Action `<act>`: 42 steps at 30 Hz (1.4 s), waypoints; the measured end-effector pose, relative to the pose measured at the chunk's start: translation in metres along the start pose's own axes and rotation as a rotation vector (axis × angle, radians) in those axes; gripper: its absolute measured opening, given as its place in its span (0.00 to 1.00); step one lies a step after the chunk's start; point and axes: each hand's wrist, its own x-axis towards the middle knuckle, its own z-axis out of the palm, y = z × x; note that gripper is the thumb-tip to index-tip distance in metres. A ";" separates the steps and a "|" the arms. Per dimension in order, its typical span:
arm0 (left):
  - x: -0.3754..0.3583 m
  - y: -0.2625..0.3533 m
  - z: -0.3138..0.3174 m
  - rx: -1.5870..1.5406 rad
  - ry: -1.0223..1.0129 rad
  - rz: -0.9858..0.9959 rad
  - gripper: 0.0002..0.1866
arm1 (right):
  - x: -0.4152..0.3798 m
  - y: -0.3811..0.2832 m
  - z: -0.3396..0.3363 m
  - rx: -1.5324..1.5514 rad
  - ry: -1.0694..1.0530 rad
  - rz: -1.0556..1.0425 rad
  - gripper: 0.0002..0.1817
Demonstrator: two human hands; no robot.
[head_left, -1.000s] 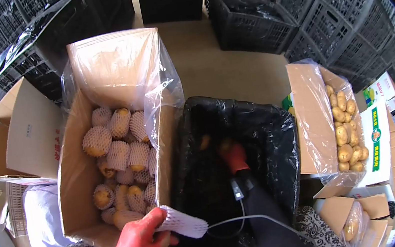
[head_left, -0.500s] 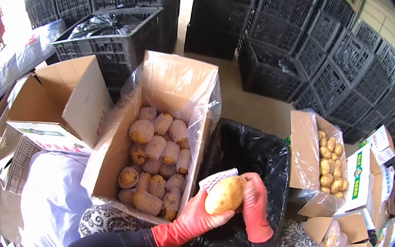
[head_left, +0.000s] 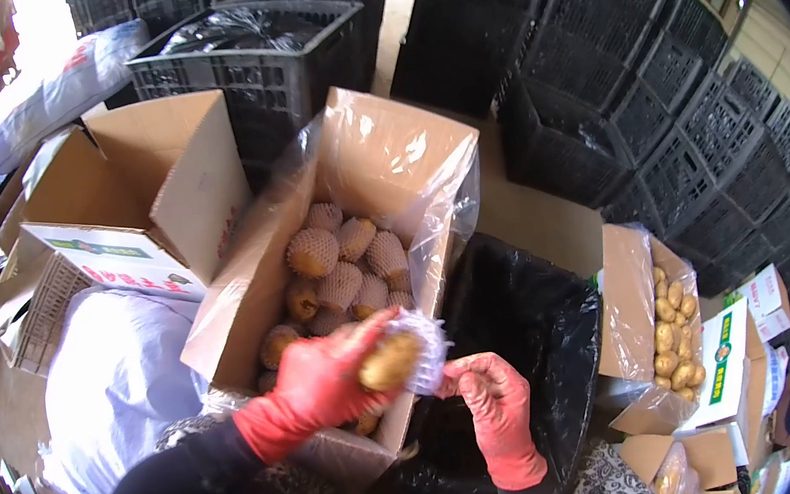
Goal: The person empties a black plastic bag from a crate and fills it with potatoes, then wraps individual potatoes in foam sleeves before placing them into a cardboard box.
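Note:
My left hand (head_left: pixel 318 384), in a red glove, is wrapped around a potato (head_left: pixel 391 362) over the near right side of the open carton. A white foam net sleeve (head_left: pixel 427 349) covers the potato's right end; motion blurs it. My right hand (head_left: pixel 500 419), also red-gloved, has its fingertips pinched at the lower edge of that sleeve, above the black-lined crate (head_left: pixel 528 329). Below and beyond my left hand, the plastic-lined carton (head_left: pixel 400 135) contains several potatoes in foam nets (head_left: pixel 338 283).
An open carton (head_left: pixel 189 180) and a white sack (head_left: pixel 118 357) lie to the left. At right stands a box of bare potatoes (head_left: pixel 673 339), with more cartons (head_left: pixel 729 362) beside it. Black plastic crates (head_left: pixel 682 136) are stacked behind.
My left hand has carried the potato leftward and up to the carton's edge, and the net now covers one end. My right hand has separated from the potato itself. The view has shifted slightly.

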 end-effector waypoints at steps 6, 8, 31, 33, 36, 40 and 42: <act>0.000 -0.097 0.002 0.547 -0.868 -0.140 0.36 | 0.073 0.066 -0.121 -0.148 0.655 0.099 0.10; 0.017 -0.091 0.000 0.126 -0.939 -0.277 0.35 | 0.086 0.165 -0.175 -0.488 0.567 0.193 0.11; 0.043 -0.003 -0.051 -0.163 -0.099 -0.038 0.32 | 0.024 0.132 -0.196 0.638 0.456 0.334 0.26; 0.022 0.008 -0.050 -0.257 -0.083 -0.075 0.28 | 0.009 0.066 -0.221 0.532 0.683 0.054 0.22; -0.005 0.038 -0.053 -0.334 -0.138 -0.241 0.24 | -0.010 -0.006 -0.288 -0.012 1.016 -0.362 0.22; -0.036 0.048 -0.027 -0.681 -0.209 -0.258 0.27 | -0.041 -0.049 -0.373 -0.232 1.198 -0.214 0.33; -0.047 0.045 -0.005 -0.455 -0.279 -0.132 0.28 | -0.053 -0.054 -0.368 -0.448 0.926 -0.036 0.35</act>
